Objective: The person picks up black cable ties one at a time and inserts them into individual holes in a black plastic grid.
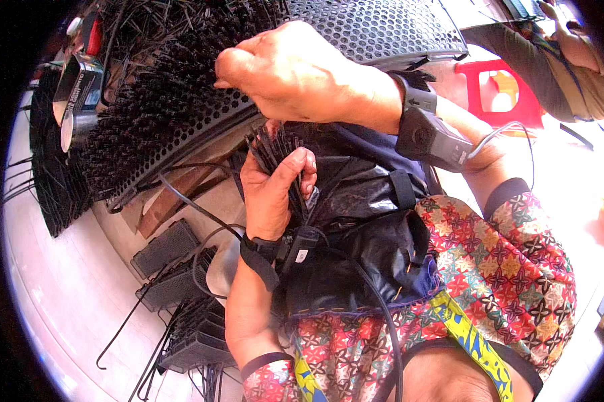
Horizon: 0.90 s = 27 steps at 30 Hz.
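Note:
My left hand [268,191] is closed round a bundle of thin black bristles [275,149], whose tips stick up above the thumb. Just above and to the right of that bundle, my right hand [275,74] is curled into a fist over the near edge of a black perforated panel [211,124]. What its fingers hold, if anything, is hidden from view. Dense black tufts [161,87] stand out of much of the panel's surface. A dark apron [362,254] covers my lap below both hands.
A second holed surface [382,30] lies at the top. Beyond it are a red stool [500,97] and another person's leg [540,63]. Black blocks [168,248] sit at the lower left, below a small box [84,80] and long black strands [50,161]. Cables run from my wrist devices.

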Each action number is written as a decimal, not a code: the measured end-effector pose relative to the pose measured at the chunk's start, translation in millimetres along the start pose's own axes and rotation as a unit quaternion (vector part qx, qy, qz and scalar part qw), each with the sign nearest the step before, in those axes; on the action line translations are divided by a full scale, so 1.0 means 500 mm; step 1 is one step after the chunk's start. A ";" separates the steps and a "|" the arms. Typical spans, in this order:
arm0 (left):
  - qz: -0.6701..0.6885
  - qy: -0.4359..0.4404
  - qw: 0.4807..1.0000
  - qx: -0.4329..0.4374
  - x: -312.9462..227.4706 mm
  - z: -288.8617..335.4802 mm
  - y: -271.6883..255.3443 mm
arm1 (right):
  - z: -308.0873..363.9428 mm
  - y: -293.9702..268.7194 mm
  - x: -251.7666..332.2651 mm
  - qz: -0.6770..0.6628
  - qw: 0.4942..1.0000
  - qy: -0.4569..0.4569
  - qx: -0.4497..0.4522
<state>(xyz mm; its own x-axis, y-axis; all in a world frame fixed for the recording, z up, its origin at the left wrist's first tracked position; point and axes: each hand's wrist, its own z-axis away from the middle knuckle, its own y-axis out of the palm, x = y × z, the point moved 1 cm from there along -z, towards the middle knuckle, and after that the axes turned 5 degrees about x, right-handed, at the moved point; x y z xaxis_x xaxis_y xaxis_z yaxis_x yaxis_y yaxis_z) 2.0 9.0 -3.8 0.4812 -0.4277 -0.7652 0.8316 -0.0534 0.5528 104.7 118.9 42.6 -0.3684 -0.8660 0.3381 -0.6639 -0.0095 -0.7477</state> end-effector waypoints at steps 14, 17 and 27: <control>0.004 0.002 1.000 0.016 0.008 -0.008 0.011 | -0.001 -0.014 -0.022 0.042 0.996 0.071 -0.031; 0.006 0.003 1.000 0.011 0.008 -0.005 0.002 | 0.005 -0.008 -0.015 0.015 0.997 0.075 -0.006; 0.000 0.010 1.000 0.009 0.013 -0.007 0.004 | -0.004 -0.025 0.001 0.025 0.996 0.071 0.037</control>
<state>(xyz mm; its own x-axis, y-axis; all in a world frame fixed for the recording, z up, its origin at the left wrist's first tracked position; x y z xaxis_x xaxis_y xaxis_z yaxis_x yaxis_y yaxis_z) 7.9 9.4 -8.5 0.4870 -0.4101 -0.7711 0.8265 -0.0690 0.5587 111.3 119.7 53.2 -0.4915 -0.7870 0.3728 -0.5945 -0.0096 -0.8040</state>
